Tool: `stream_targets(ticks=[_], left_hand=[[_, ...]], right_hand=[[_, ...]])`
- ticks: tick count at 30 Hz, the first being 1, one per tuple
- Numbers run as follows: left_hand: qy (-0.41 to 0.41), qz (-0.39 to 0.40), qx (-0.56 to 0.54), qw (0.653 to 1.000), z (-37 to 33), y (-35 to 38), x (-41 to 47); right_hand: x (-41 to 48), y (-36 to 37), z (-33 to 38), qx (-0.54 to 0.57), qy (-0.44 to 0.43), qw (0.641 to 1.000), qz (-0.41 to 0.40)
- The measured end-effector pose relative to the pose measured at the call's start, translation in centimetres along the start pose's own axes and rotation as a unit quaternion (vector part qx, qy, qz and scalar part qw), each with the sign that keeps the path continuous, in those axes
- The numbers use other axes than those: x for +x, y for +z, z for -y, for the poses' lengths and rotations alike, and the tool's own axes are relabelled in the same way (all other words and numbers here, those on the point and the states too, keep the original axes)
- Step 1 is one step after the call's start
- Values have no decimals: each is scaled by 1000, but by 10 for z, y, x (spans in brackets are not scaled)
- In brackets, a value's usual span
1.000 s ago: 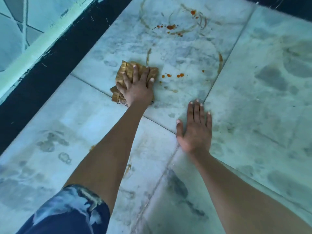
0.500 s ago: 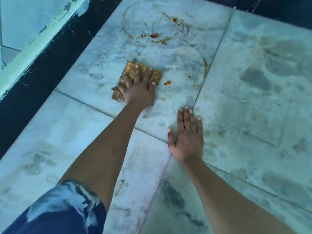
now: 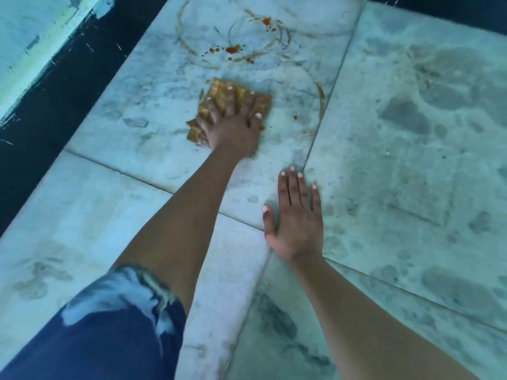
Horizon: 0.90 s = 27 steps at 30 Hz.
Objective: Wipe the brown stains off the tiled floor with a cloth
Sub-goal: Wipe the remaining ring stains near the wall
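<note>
Floor (image 3: 411, 187): big pale marbled tiles with grey blotches, and 4 of them meet under my right palm. A dark strip (image 3: 55, 105) runs along the floor's left edge, with a pale painted ledge (image 3: 33, 45) beyond it at top left.

My blue sleeve with white patches (image 3: 109, 325) is bottom left. The left forearm runs from it up to the middle of the far tile.

Right hand (image 3: 297, 229): palm down, flat on the floor over the tile joints. The 4 fingers are straight and close together, the thumb is out to the left, and it holds nothing.

Left hand (image 3: 231, 130): palm down on the cloth (image 3: 219, 87), fingers spread and pressing it onto the tile. The hand is slightly blurred, so I can't tell how far the fingers bend.

The cloth is tan with a waffle texture and lies bunched on the far tile. It shows past my fingertips and on the left side of the hand.

Brown stains, all on that same tile:
- thin ring marks (image 3: 186, 45) beyond the cloth, apart from it
- a red-brown blot (image 3: 232, 49) with small drops beside it, inside the rings
- a smaller blot (image 3: 266, 21) further up
- a curved streak (image 3: 321, 102) right of the cloth, near the joint
- 1 small drop (image 3: 295, 117) between the cloth and the streak
</note>
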State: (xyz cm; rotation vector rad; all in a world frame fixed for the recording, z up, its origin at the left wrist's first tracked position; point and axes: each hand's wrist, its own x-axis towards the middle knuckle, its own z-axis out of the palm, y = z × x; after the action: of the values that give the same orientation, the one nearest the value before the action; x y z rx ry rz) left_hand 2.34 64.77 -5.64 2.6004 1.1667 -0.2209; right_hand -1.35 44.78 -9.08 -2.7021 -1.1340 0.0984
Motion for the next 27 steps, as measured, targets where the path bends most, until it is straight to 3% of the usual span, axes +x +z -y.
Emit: stream_targets(ticks=[3, 5, 8, 12, 14, 17, 19, 21, 24, 27], left_hand=[[134, 1, 69, 989, 11, 17, -49], [166, -8, 94, 982, 46, 21, -75], [80, -18, 75, 994, 87, 7, -63], [-55, -32, -19, 998, 51, -5, -7], [-42, -18, -27, 999, 22, -3, 4], [50, -3, 29, 998, -1, 10, -22], [131, -4, 76, 988, 13, 19, -54], [163, -10, 82, 983, 40, 18, -74], [92, -29, 36, 995, 58, 6, -51], [10, -46, -12, 999, 23, -1, -4]], right_hand=[[0, 0, 1, 0, 8, 1000, -5], [-1, 0, 1, 4, 17, 1000, -6], [-1, 0, 1, 7, 18, 1000, -5], [-2, 0, 1, 10, 14, 1000, -2], [-1, 0, 1, 11, 14, 1000, -12], [-1, -2, 1, 15, 30, 999, -22], [-1, -3, 3, 16, 44, 999, -26], [-1, -3, 2, 20, 52, 998, -23], [-1, -2, 3, 24, 53, 998, -21], [-1, -2, 2, 28, 54, 998, -19]])
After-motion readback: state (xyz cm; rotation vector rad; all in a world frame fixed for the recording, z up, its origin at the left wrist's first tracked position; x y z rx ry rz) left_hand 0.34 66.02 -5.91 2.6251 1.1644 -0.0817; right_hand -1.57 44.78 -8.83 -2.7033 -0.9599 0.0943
